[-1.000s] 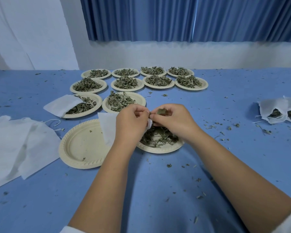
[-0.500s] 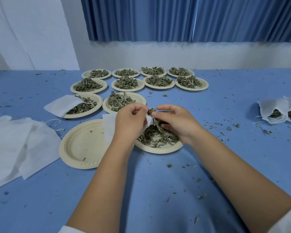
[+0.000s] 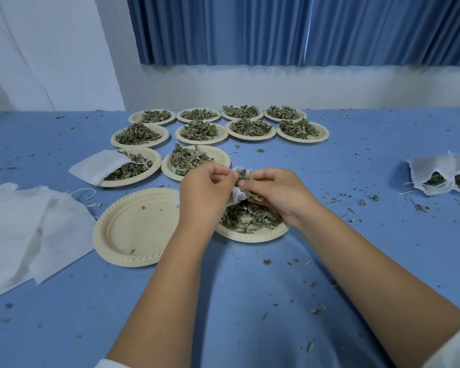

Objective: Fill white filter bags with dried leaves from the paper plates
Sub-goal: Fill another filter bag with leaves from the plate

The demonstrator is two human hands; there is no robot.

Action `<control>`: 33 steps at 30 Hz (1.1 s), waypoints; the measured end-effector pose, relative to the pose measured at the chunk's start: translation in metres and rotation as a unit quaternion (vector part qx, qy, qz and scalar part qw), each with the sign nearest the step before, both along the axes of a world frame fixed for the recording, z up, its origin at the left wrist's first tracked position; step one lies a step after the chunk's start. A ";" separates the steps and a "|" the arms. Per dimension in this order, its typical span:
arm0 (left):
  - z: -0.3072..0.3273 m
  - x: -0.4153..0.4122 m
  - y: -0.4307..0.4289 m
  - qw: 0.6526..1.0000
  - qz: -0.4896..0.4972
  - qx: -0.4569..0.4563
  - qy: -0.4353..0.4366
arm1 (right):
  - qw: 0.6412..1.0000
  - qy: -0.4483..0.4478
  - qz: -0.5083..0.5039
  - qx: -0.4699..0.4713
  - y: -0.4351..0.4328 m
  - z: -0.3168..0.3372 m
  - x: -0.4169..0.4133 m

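Over the nearest plate [image 3: 250,238], just above its heap of dried leaves [image 3: 247,220], both hands are meeting at the mouth of a white filter bag [image 3: 237,199]. The left hand [image 3: 205,189] is pinching the bag's rim between thumb and curled fingers, holding it open toward the right. The right hand [image 3: 274,192] is gripping a tuft of leaves in its fingertips and pressing it into the opening.

Half a second ago that hand was dipping lower, reaching into the heap to gather. Now it is coming back up to the bag with a fresh pinch, while the left hand is keeping its hold in much the same place. One more scoop is going in, and the filling appears to be running as a repeated gather-and-stuff cycle. How full the bag is cannot be told, since the left hand is hiding most of it, but the plate is still carrying plenty of leaves.

An emptied plate [image 3: 133,229] is sitting just to the left, heaped plates [image 3: 199,130] are waiting behind, and filled bags [image 3: 441,176] are lying well apart on the right.
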State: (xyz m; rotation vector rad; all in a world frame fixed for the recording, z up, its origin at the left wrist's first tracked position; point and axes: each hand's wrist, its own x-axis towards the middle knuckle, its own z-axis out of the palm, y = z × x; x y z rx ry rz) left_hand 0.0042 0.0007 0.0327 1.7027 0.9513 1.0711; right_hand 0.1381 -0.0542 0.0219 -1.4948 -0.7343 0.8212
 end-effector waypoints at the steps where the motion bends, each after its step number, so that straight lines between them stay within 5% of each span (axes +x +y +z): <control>1: 0.000 0.000 -0.001 1.000 0.002 0.026 0.017 | 0.999 -0.041 -0.013 -0.011 0.000 0.000 -0.001; 5: -0.001 0.004 -0.005 0.994 -0.059 0.069 0.066 | 0.990 -0.137 -0.031 -0.030 0.000 -0.002 -0.006; 9: -0.003 0.004 -0.004 0.994 -0.032 0.082 0.062 | 0.990 -0.138 -0.035 -0.023 -0.001 -0.001 -0.006; 14: -0.004 0.000 0.005 0.997 0.036 0.058 0.032 | 0.996 0.076 0.040 0.017 -0.004 0.010 0.003; 20: -0.003 -0.002 0.005 0.997 0.053 0.054 0.025 | 0.976 0.211 0.024 0.041 -0.006 0.011 0.007; 26: 0.000 -0.001 0.000 0.999 0.002 0.031 0.017 | 0.986 0.158 0.031 0.043 -0.005 0.007 0.003; 33: 0.003 0.000 -0.003 1.000 -0.023 -0.011 -0.002 | 0.998 -0.052 0.021 0.008 -0.006 0.006 -0.008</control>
